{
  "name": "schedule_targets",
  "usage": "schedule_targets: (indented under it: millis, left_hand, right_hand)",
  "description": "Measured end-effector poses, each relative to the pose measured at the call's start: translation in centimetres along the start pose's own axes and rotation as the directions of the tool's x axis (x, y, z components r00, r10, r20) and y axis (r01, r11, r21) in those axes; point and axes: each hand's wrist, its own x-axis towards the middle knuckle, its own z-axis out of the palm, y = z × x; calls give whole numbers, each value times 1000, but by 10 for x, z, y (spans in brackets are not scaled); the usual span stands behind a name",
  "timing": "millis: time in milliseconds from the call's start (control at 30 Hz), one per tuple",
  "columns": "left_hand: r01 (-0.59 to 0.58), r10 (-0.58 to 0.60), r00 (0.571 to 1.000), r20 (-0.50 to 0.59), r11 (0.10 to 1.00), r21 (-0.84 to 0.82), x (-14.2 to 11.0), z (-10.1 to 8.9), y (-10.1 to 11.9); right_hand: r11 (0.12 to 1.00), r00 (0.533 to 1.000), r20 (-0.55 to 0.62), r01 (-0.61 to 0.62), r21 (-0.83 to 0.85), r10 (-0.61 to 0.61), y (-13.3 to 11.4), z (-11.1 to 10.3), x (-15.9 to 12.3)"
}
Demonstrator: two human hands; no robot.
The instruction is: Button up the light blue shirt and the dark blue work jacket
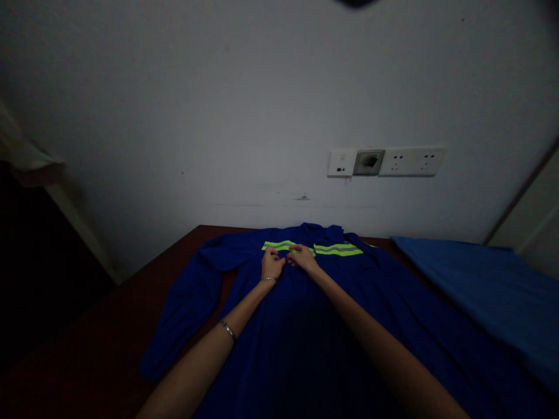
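A dark blue work jacket [279, 326] lies spread out, its collar toward the wall. Across its chest run yellow-green reflective strips [340, 249] with a grey band in the middle. My left hand [272, 264] and my right hand [302, 258] meet at the chest, just below the left strip. The fingers of both are bent and pinched close together on the jacket's cloth. Whatever small part lies between the fingertips is too dark and small to make out. Bracelets sit on my left wrist and forearm.
The jacket rests on a dark reddish-brown table [105, 331] against a grey-white wall [244, 116]. On the right lies a lighter blue folded cloth [476, 279]. A row of wall sockets [410, 162] is above the table. Cloth [30, 154] hangs at the far left.
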Motion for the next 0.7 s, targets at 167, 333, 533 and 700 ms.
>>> schedule_targets:
  millis: [167,333,533,700]
  left_hand:
    - [-29,29,999,17,998,47,-4,0,4]
    - [-73,60,996,69,973,218,-4,-8,18]
    - [-298,160,946,280,768,567,11,-36,54]
    - [-543,252,829,499,579,608,12,-34,53]
  right_hand:
    - [996,997,-24,-69,48,70,-1,2,-2]
    - [991,991,-38,-124,51,126,-5,1,-3]
    - [987,986,-41,-161,12,161,-10,1,-2]
    - [984,988,-29,-151,-97,149,-10,2,1]
